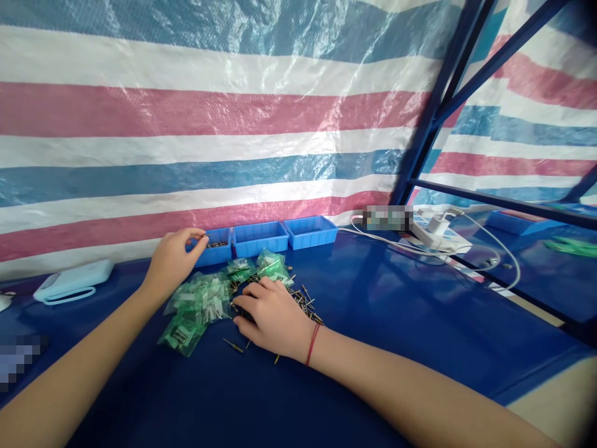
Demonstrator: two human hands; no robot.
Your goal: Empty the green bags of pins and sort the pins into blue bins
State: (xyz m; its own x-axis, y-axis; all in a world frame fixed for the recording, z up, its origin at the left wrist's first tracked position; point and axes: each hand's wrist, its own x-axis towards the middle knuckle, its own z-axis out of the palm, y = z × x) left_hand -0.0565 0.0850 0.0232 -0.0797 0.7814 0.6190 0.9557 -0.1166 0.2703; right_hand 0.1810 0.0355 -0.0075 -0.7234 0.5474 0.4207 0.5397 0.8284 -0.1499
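Observation:
My left hand (173, 260) reaches to the leftmost of three small blue trays (215, 244), fingers pinched at its rim over small dark parts inside; what they hold is too small to name. My right hand (271, 316), with a red string on the wrist, rests palm down on a scatter of small thin metal pins (305, 302), fingers curled over them. A heap of small green-tinted plastic bags (198, 308) lies between the two hands on the blue table cover (382, 323).
Two more blue trays (260, 237) (311, 231) stand along the striped tarp wall. A pale blue pouch (72, 281) lies at the left. A white charger with cables (436, 233) sits at the right by a dark blue metal frame (422, 134).

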